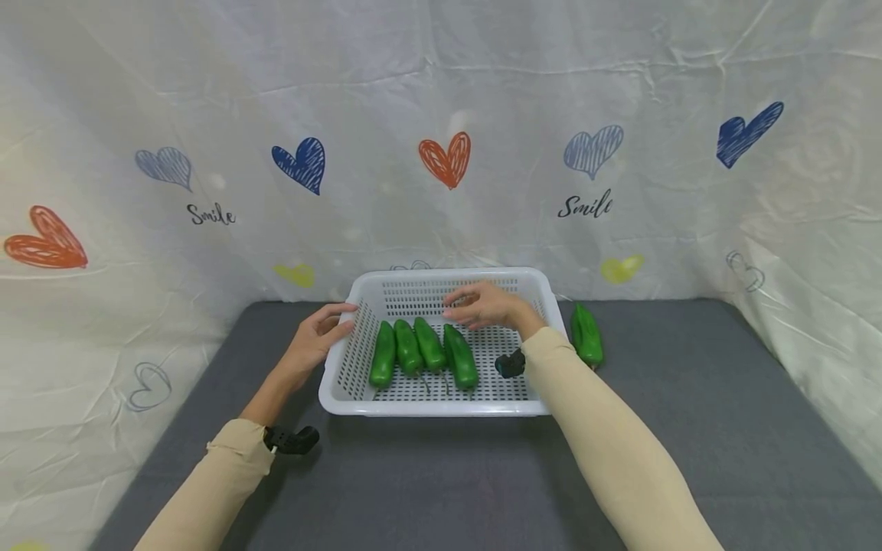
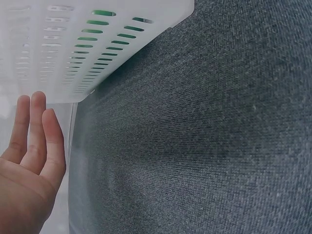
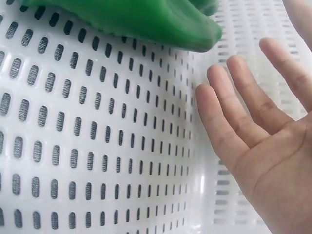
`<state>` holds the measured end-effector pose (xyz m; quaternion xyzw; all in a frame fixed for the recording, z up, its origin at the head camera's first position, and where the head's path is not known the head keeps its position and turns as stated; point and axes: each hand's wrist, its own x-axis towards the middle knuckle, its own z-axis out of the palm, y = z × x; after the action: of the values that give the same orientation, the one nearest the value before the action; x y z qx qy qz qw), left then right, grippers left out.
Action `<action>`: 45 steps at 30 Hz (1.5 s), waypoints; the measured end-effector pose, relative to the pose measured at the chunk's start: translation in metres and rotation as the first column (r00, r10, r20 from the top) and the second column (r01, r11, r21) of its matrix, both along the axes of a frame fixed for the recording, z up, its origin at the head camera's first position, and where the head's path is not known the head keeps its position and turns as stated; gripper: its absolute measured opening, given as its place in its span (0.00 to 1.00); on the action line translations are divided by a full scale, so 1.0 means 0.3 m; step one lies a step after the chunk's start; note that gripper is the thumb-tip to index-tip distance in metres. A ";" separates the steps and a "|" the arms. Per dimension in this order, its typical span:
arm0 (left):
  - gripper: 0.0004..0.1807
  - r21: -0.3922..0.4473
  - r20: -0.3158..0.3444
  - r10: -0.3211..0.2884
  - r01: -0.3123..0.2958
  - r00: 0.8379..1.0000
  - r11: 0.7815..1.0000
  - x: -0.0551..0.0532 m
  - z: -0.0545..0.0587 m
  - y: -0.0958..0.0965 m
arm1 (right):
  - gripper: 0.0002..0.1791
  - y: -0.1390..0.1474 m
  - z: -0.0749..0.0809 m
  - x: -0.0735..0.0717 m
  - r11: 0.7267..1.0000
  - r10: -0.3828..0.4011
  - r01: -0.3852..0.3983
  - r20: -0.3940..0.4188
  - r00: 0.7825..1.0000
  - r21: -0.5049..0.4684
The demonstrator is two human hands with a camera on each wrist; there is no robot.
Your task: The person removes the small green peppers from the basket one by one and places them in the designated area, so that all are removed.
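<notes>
A white perforated plastic basket [image 1: 432,409] stands on the table with several green peppers [image 1: 461,358] side by side in its left and middle part. My left hand [image 1: 311,341] is at the basket's left rim, fingertips right at the edge. Seen from the left wrist, its fingers [image 2: 36,129] are extended beside the slotted outer wall. Over the basket's back right part hovers my right hand [image 1: 488,304], holding nothing. In the right wrist view its fingers [image 3: 229,122] are spread and lightly bent, with one pepper [image 3: 146,22] close to the fingertips.
Another green pepper [image 1: 586,334] lies on the dark grey tablecloth [image 1: 441,482], just right of the basket. Behind the table hangs a pale curtain [image 1: 372,99] printed with hearts. Dark wrist cameras [image 1: 292,440] sit at both cuffs.
</notes>
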<state>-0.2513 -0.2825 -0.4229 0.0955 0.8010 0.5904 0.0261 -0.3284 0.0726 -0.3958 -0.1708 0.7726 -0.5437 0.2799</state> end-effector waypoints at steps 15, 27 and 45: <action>0.25 0.006 0.006 0.003 -0.003 1.000 1.000 0.006 0.002 0.007 | 0.33 -0.012 -0.061 0.012 0.998 0.045 -0.042 0.060 0.997 -0.050; 0.25 0.003 0.011 0.008 -0.009 1.000 1.000 0.002 0.003 0.006 | 0.36 -0.020 -0.086 0.006 0.995 0.072 -0.067 -0.074 0.995 0.070; 0.24 0.000 0.006 0.005 -0.005 1.000 1.000 0.003 0.003 0.006 | 0.26 -0.035 -0.074 0.017 0.978 0.093 -0.053 -0.196 0.976 0.200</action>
<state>-0.2504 -0.2807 -0.4220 0.0917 0.8012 0.5907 0.0267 -0.3232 0.0620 -0.4181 -0.2262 0.8395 -0.4349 0.2344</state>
